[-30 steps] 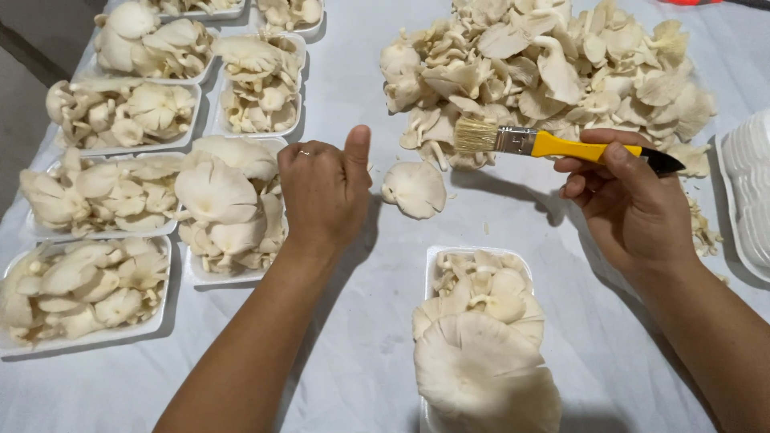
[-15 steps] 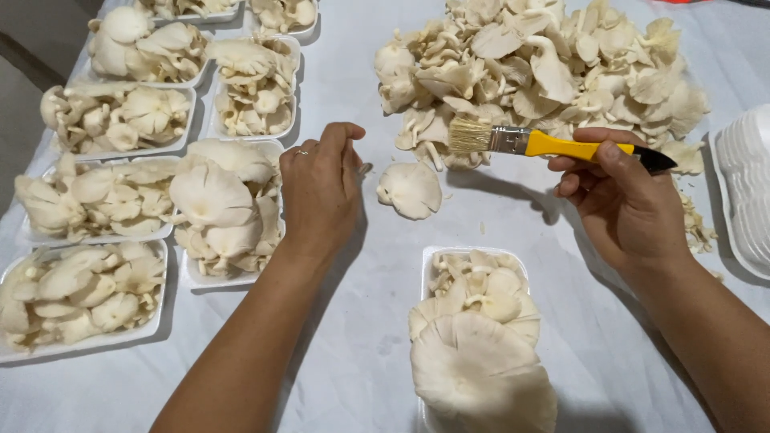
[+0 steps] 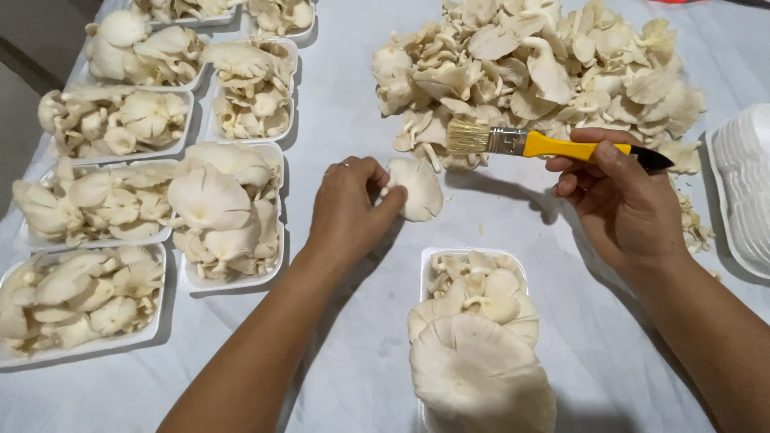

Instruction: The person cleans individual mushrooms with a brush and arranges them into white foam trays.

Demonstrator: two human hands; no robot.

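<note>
White foam trays (image 3: 233, 282) — seven filled ones showing — are lying around; left hand (image 3: 346, 212) is pinching one loose mushroom (image 3: 417, 188), right hand (image 3: 622, 196) is gripping one yellow-handled brush (image 3: 536, 144).

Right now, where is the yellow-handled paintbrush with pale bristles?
In the head view, the yellow-handled paintbrush is right of centre, held by the right hand, its bristles pointing left against the big loose mushroom pile.

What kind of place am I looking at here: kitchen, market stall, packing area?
Most likely a small mushroom packing station. A big loose heap of oyster mushrooms lies on a covered table, filled white foam trays sit in rows, and a stack of empty trays waits at the right.
</note>
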